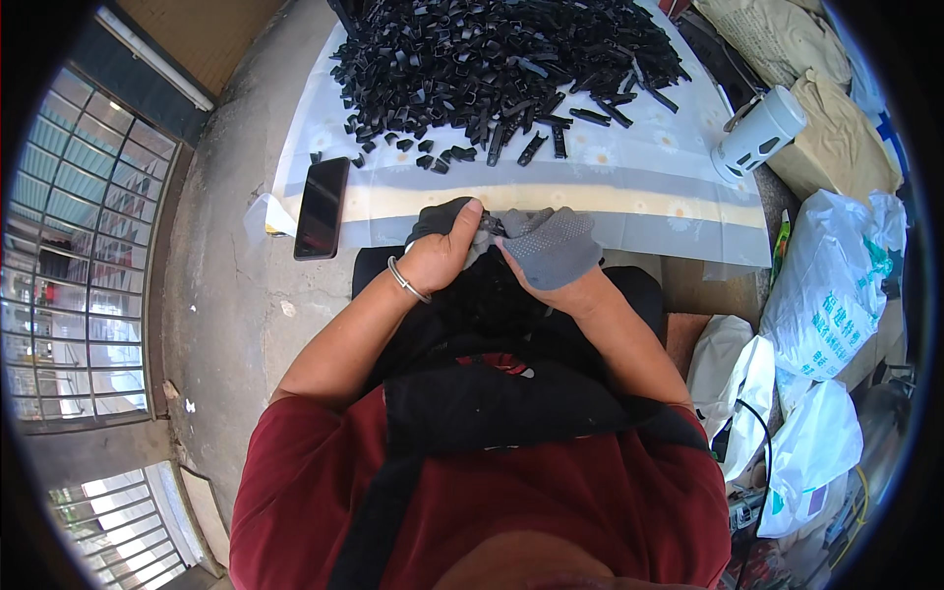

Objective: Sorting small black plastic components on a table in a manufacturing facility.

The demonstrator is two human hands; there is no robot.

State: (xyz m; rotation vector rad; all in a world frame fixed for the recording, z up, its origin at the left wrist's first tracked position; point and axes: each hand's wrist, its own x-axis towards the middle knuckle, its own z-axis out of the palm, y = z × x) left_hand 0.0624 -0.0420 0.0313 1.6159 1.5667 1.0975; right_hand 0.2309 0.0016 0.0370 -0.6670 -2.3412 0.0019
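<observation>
My left hand [448, 239], partly covered by a dark glove and with a metal bracelet at the wrist, is closed just beyond my lap. Against it works my right hand [553, 253], in a grey glove with pale dots, its fingers also closed. A small black plastic piece [493, 227] is pinched between the two hands; the fingers hide most of it. On the table in front lies a large heap of black plastic pieces [492, 84], some short and curved, some long and narrow.
A black phone [322, 208] lies at the left edge of the cloth-covered table [629, 205]. A white tumbler [759, 133] stands at the right edge. Paper sacks [836, 138] and white plastic bags [822, 285] crowd the right side. A barred window [84, 246] is at left.
</observation>
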